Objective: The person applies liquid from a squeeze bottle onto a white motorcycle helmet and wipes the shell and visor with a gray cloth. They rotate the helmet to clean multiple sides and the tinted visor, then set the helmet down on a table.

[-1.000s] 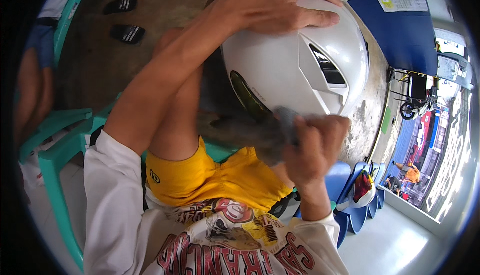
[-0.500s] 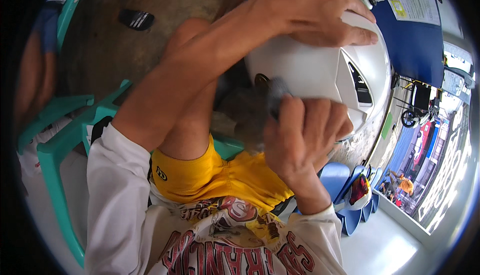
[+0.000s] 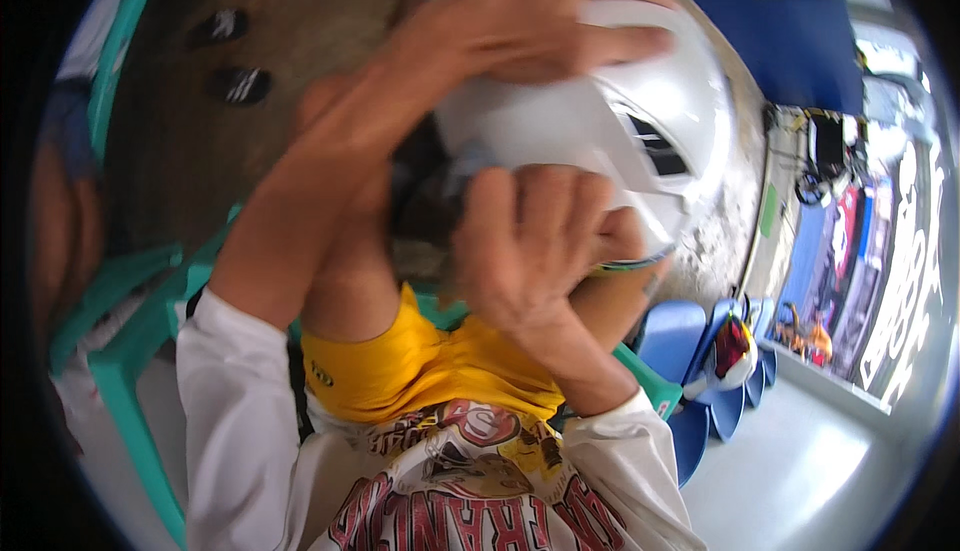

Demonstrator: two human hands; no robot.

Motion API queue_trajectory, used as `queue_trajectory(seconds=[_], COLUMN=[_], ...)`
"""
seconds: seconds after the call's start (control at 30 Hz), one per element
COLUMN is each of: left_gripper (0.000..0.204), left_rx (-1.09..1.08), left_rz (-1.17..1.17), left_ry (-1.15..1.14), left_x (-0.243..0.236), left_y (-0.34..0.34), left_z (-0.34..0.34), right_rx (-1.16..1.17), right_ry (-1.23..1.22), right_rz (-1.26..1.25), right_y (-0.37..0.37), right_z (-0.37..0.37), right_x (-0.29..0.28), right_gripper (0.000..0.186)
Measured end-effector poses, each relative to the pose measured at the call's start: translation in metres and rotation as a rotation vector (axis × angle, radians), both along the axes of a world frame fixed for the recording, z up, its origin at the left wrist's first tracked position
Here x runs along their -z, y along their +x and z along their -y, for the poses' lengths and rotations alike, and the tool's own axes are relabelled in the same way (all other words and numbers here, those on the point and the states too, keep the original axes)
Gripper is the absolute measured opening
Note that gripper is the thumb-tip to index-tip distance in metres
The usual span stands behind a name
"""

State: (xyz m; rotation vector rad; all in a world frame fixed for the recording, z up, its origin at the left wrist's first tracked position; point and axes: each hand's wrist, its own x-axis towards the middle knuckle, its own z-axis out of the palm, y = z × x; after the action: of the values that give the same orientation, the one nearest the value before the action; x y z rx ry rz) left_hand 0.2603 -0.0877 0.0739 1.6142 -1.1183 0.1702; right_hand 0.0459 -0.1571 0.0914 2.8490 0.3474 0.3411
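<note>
A glossy white helmet (image 3: pixel 540 126) with a dark side vent (image 3: pixel 655 146) rests in front of me at about knee height. Over its top lies my left hand (image 3: pixel 560 26), fingers stretched out and spread across the shell. My right hand (image 3: pixel 540 241) is closed at the near lower edge of the shell, knuckles up. A blurred grey, soft-looking piece (image 3: pixel 468 166) sticks out past its index finger against the helmet; motion smear hides what kind of thing it is.
Black slippers (image 3: pixel 238 85) lie on the brown floor at the far left. Green plastic chair parts (image 3: pixel 130 381) stand to my left. On the right are blue seats (image 3: pixel 670 336), another helmet (image 3: pixel 733 351) and a blue panel (image 3: pixel 780 36). A motorcycle (image 3: pixel 815 186) stands beyond.
The helmet and both hands sit further left and a little higher in view, as the whole view has shifted. My right hand has moved left along the helmet's near edge.
</note>
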Motion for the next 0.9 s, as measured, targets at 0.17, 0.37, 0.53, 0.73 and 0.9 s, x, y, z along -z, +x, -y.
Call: queue_trajectory(seconds=[0.17,0.37,0.53,0.73,0.9], left_gripper=[0.056,0.055,0.048,0.049,0.052], left_rx=[-0.04,-0.023,-0.025,0.0,0.051], left_rz=[-0.033,0.047,0.041,0.104,0.023], left_ry=[0.11,0.086,0.039,0.052,0.062], left_x=[0.003,0.004,0.003,0.004,0.0], left_y=[0.003,0.007,0.008,0.012,0.013], left_z=[-0.002,-0.001,0.0,-0.001,-0.001], right_rx=[0.155,0.277,0.739,0.56,0.596], right_ry=[0.276,0.659,1.328,0.988,1.363], right_rz=[0.253,0.484,0.557,0.373,0.43], right_y=[-0.034,-0.044,-0.031,-0.039,-0.022], right_z=[0.032,0.085,0.103,0.105,0.139], right_x=[-0.002,0.003,-0.003,-0.005,-0.006], right_gripper=[0.029,0.043,0.036,0.044,0.041])
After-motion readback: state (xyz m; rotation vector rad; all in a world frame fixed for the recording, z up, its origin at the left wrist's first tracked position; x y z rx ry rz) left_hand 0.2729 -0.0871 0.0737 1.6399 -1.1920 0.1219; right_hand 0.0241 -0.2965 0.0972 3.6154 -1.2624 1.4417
